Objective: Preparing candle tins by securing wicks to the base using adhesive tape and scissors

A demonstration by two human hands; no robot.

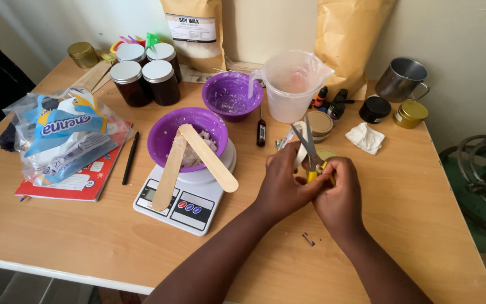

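Observation:
Both of my hands meet over the right middle of the wooden table (pixel 412 191). My right hand (pixel 340 194) grips the yellow handles of a pair of scissors (pixel 307 143), whose grey blades point up and are spread apart. My left hand (pixel 281 181) pinches a thin white strip (pixel 300 151) that rises beside the blades. A small gold tin (pixel 327 153) shows just behind my hands. To the left stands a white kitchen scale (pixel 189 202) carrying a purple bowl (pixel 167 135) of white wax flakes, with two flat wooden sticks (pixel 208 156) leaning across it.
A second purple bowl (pixel 230 94), a clear plastic jug (pixel 292 85), dark lidded jars (pixel 144 80), brown paper bags (pixel 193 29), a metal mug (pixel 401 79), small tins (pixel 410 113), a crumpled tissue (pixel 365 137) and a black probe thermometer (pixel 261 130) crowd the back. Plastic bag (pixel 63 135) and red booklet lie left.

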